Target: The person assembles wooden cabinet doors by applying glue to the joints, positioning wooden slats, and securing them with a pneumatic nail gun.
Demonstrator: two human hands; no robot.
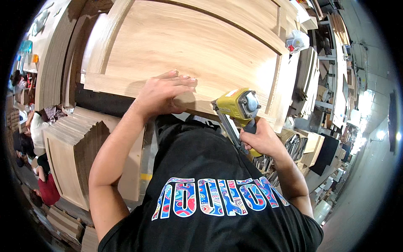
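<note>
A light wood-grain framed panel (180, 48) lies flat before me, with raised strips along its edges. My left hand (166, 91) rests on the strip at its near edge, fingers stretched out toward the right and the thumb lower, by the edge. In my right hand (263, 137) is a yellow-green pneumatic nail gun (236, 105), its handle gripped in wrapped fingers. The tool's nose is at the panel's near edge, right of my left hand; whether it touches the wood I cannot tell. Its slanted magazine runs down close to my black shirt.
Stacked wood panels (75, 153) stand at the left, near my left elbow. Several people are farther off at the far left. To the right are a clear plastic bag (298, 41), upright boards (307, 69) and shelving with more wooden pieces.
</note>
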